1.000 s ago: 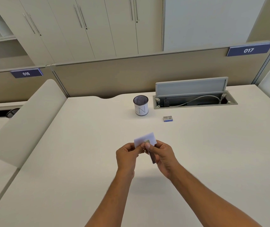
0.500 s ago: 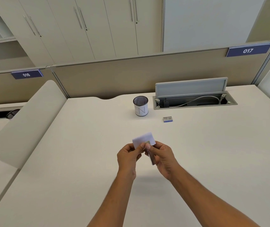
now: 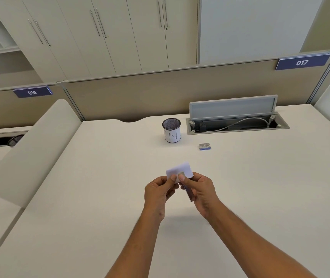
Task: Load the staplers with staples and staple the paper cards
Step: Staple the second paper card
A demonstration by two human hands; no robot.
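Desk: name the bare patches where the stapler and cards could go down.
Bare desk right of the right hand, in front of the staple box. Bare too left of the left hand, up to the divider. Crowded near the cup and cable tray.

We've got a mesh pen cup (image 3: 171,130) sitting toward the back of the pale worktop (image 3: 100,197). Just right of that cup there's an open cable tray (image 3: 238,126) with its lid flipped up and a grey cable inside. Behind the cup runs a beige partition (image 3: 140,93), cabinets (image 3: 100,33) beyond it.
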